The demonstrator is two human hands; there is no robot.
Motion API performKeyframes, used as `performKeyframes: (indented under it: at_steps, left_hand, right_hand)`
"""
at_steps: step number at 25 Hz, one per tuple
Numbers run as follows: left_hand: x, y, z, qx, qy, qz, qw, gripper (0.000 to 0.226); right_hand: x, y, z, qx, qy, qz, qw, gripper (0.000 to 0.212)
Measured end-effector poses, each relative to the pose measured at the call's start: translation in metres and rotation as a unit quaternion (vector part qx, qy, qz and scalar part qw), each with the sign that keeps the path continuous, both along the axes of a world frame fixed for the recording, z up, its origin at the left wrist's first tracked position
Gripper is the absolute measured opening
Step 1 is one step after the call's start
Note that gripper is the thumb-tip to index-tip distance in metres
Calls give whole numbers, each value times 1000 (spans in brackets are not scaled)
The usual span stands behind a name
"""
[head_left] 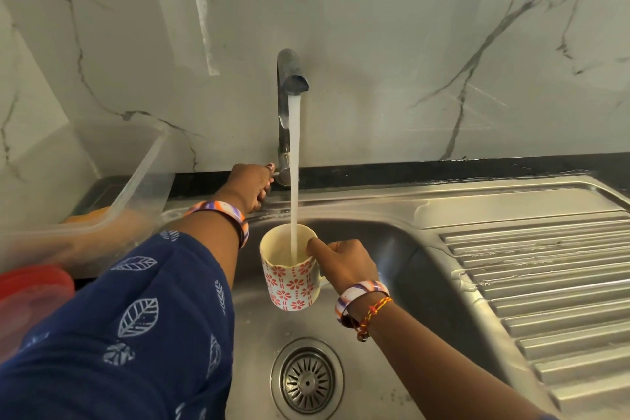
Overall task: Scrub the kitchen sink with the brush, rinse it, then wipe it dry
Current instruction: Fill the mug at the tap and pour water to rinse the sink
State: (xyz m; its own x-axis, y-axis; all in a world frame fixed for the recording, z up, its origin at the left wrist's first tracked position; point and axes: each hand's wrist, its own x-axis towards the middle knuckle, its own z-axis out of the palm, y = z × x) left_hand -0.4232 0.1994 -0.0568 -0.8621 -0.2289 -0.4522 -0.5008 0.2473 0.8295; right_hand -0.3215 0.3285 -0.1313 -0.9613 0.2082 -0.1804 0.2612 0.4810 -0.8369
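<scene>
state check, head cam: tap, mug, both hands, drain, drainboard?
Chrome tap: running, stream falls into the mug.
White mug with red flower pattern: upright, held over the steel sink basin, filling.
Left hand: at the tap base, grip hidden.
Right hand: grips the mug.
Round drain strainer: uncovered.
Ribbed steel drainboard: wet.

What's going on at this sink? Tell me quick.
A person is filling a mug under the running tap. The right hand holds the mug by its handle, thumb on the rim, over the sink. The left hand is on the tap's base control. No brush or cloth is in view.
</scene>
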Motion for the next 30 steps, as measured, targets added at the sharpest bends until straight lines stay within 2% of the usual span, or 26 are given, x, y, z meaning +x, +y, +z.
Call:
performKeyframes:
  at_steps: [5,9,11,17,30]
  left_hand:
    - [1,1,2,-1,-2,3,1000,38]
    - [1,1,1,-1,-2,3,1000,38]
    - [1,1,1,-4,-3,3,1000,38]
    - [0,2,1,8,-1,7,1000,38]
    - [-3,0,-4,13,7,11,1000,35]
  right_hand:
    - [1,0,-3,30,-5,5,1000,43]
    - [4,-3,-1,207,0,69,976,49]
    - [5,-3,-3,238,-5,96,966,48]
    - [4,-2,-11,207,-51,114,970,48]
    - [6,-2,-7,148,-55,86,984,46]
